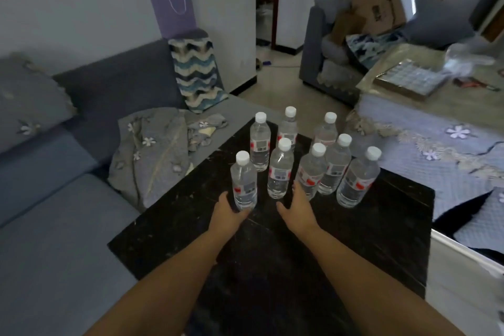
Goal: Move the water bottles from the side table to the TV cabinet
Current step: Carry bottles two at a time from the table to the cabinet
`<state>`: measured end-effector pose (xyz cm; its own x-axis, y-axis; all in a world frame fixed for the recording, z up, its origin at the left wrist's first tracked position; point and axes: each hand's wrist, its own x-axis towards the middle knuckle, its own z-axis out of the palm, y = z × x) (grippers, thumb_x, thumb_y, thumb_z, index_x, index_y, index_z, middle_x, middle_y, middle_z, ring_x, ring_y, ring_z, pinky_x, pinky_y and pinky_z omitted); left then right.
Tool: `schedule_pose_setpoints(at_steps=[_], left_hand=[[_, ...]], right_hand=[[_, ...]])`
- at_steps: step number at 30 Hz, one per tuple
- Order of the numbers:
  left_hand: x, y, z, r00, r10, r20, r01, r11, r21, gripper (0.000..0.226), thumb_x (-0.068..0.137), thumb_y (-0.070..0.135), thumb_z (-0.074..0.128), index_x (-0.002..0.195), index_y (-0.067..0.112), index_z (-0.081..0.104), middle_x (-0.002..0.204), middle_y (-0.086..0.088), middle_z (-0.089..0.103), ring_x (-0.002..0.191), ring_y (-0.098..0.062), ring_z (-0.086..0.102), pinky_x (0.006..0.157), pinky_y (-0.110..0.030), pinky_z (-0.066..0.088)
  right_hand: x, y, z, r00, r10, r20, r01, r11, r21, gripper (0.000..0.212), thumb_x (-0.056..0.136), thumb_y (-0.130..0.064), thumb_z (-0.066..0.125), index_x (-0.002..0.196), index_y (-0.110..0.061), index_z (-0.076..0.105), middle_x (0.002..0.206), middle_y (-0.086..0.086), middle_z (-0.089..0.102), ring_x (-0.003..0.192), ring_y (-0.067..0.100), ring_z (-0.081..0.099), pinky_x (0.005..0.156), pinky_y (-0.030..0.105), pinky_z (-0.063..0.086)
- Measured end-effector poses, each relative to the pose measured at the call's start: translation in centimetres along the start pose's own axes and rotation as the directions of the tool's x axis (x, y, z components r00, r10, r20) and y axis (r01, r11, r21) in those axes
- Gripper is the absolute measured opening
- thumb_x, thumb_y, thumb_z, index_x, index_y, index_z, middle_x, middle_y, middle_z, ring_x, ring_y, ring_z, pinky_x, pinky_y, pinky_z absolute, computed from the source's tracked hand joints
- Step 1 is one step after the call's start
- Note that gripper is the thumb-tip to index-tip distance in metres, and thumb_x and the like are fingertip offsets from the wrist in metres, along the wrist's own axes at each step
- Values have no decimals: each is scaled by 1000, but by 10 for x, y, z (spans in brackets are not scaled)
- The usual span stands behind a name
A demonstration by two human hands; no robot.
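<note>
We reach both bare arms forward over the black side table. Our left hand wraps the base of the nearest bottle. Our right hand is spread, fingers beside another bottle; contact unclear. Six more bottles stand upright behind.

Eight water bottles stand on the black table, all upright with white caps. One bottle is in the grip of the left hand. One bottle stands just right of that grip, between the two hands. Next to the right hand is one more. The other five stand beyond and to the right of the grip. Two hands are in view. Behind are two sofas and one purple bag.
</note>
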<state>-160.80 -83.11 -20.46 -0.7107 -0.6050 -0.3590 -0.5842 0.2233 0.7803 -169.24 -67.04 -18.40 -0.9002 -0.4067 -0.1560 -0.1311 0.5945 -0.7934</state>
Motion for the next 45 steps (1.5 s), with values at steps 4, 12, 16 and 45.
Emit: schedule_pose_setpoints(at_steps=[4, 12, 16, 45], left_hand=[[57, 5, 1, 990, 119, 77, -106, 983, -149, 96, 69, 20, 83, 146, 6, 27, 146, -16, 42, 133, -31, 43, 112, -49, 36], [101, -7, 14, 955, 242, 172, -215, 963, -162, 73, 69, 18, 83, 124, 27, 35, 112, 22, 50, 101, 4, 53, 84, -9, 42], [115, -2, 12, 965, 205, 166, -174, 968, -182, 69, 69, 23, 83, 118, 34, 35, 100, 28, 48, 86, 16, 51, 65, 6, 39], [-225, 13, 160, 581, 242, 777, -393, 920, 7, 52, 67, 36, 77, 112, 23, 55, 106, 2, 68, 96, -16, 66, 90, -37, 53]], right_hand=[[44, -8, 30, 983, 85, -161, -53, 980, 194, 67, 85, -13, 68, 143, -16, 35, 142, 5, 48, 133, 20, 46, 113, 45, 38], [94, -4, 68, 885, 305, -353, -122, 882, 454, 86, 74, -18, 81, 144, -21, 31, 145, 2, 45, 135, 16, 42, 114, 35, 34], [110, -1, 74, 841, 374, -390, -120, 833, 541, 83, 73, -21, 82, 140, -21, 34, 139, 1, 51, 125, 10, 47, 102, 24, 33], [-343, 147, -111, 700, 557, -446, -415, 826, 380, 67, 74, -52, 74, 127, -19, 49, 123, 3, 63, 109, 24, 62, 95, 37, 50]])
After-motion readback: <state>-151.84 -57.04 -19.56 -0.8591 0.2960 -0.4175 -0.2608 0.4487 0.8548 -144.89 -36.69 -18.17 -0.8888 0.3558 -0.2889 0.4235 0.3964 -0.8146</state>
